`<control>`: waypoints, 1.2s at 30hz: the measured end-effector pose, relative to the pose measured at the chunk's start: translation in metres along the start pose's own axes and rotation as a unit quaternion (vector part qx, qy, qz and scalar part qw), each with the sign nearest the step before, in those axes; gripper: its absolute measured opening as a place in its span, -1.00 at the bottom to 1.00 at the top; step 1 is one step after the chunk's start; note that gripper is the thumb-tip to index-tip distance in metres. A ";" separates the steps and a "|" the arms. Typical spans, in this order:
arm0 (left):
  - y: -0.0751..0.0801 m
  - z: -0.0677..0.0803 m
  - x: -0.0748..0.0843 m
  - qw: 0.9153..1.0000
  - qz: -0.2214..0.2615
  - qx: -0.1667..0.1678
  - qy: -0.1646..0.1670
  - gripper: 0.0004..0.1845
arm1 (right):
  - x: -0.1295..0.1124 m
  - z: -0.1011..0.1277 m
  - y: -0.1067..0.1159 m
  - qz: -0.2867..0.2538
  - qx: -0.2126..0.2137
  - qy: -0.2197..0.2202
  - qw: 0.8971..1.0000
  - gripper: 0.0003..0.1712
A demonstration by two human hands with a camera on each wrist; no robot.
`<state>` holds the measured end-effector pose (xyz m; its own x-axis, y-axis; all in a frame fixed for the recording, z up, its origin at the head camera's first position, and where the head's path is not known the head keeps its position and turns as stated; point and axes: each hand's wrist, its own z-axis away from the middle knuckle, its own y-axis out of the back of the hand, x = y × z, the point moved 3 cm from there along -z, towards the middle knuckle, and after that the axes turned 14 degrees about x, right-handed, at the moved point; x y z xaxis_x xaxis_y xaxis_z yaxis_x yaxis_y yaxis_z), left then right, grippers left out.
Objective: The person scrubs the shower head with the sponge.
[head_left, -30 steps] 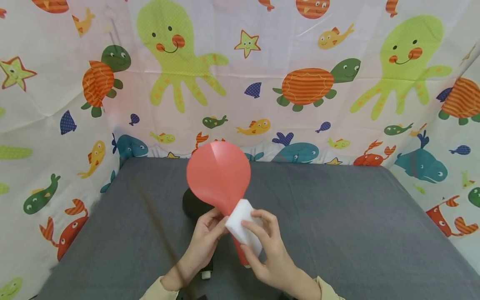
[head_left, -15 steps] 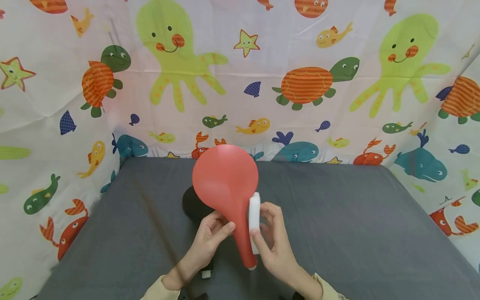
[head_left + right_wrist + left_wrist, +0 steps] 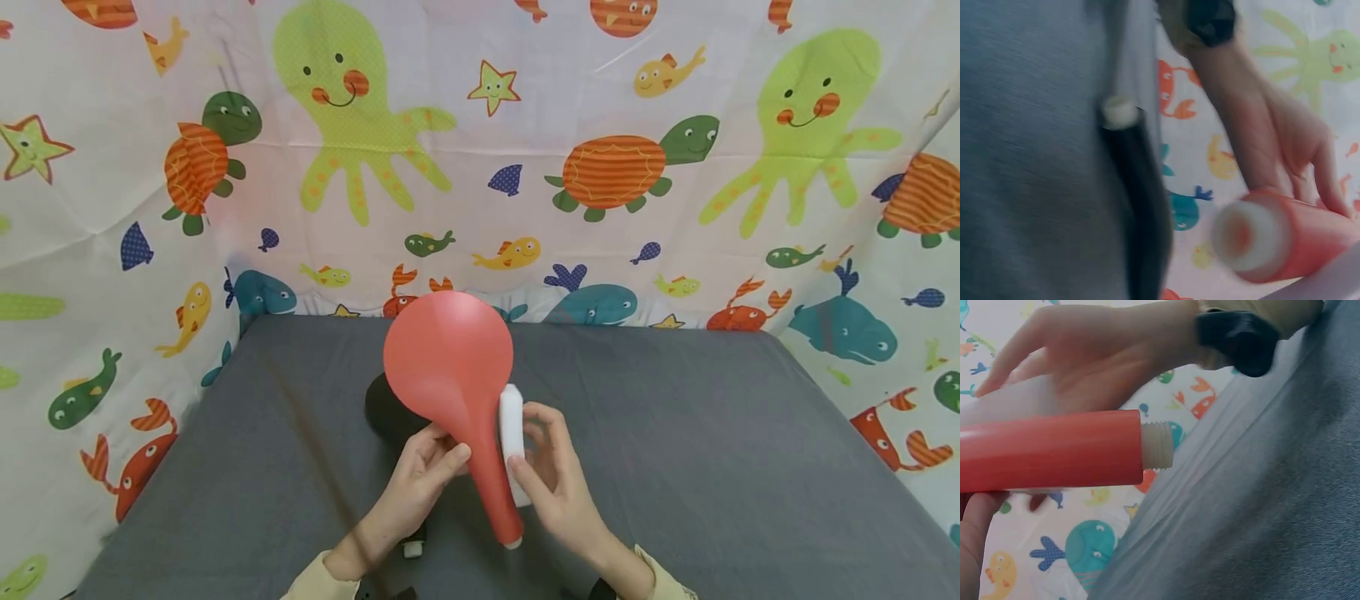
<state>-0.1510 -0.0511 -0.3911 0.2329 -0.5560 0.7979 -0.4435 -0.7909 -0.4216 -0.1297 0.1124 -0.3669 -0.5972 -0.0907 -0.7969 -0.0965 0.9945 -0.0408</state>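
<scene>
Two bare hands, left hand (image 3: pixel 417 469) and right hand (image 3: pixel 553 487). Pale cream sleeves end at both wrists. A black strap-mounted device sits on each wrist.

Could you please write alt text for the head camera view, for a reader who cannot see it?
Two hands work over a grey table: the left hand grips the handle of a red paddle while the right hand pinches a white sponge block against its edge. A black paddle lies behind; a sea-creature cloth forms the backdrop.

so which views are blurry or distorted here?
Head view: sharp and evenly lit, with wide-angle bowing at the edges. Left wrist view: red handle fairly crisp, right hand soft. Right wrist view: motion-blurred throughout, handle end and black paddle smeared.
</scene>
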 end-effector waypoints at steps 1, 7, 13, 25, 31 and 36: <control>0.002 -0.001 0.002 1.000 -0.003 0.003 -0.002 -0.62 | 0.001 0.003 -0.001 0.001 -0.015 0.003 1.000 -0.46; 0.003 -0.002 0.005 1.000 -0.003 0.008 -0.004 -0.62 | 0.003 0.009 0.000 0.009 -0.034 0.011 0.999 -0.45; -0.007 0.002 -0.005 0.999 0.014 -0.031 0.015 -0.64 | -0.001 -0.008 0.009 0.018 0.085 -0.020 0.996 -0.51; -0.008 0.004 -0.005 0.997 0.033 -0.061 0.035 -0.64 | -0.010 -0.020 0.022 0.037 0.097 0.007 0.995 -0.51; 0.004 -0.003 0.007 1.000 0.026 0.015 -0.002 -0.63 | -0.001 0.007 -0.003 0.061 0.000 0.064 0.996 -0.41; 0.017 -0.008 0.016 0.997 0.013 0.077 -0.027 -0.67 | 0.002 0.023 -0.009 0.125 -0.029 0.142 0.981 -0.47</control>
<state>-0.1617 -0.0717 -0.3818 0.2717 -0.5864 0.7631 -0.3134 -0.8036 -0.5059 -0.1118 0.1049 -0.3813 -0.8055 0.1366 -0.5767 0.0408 0.9835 0.1760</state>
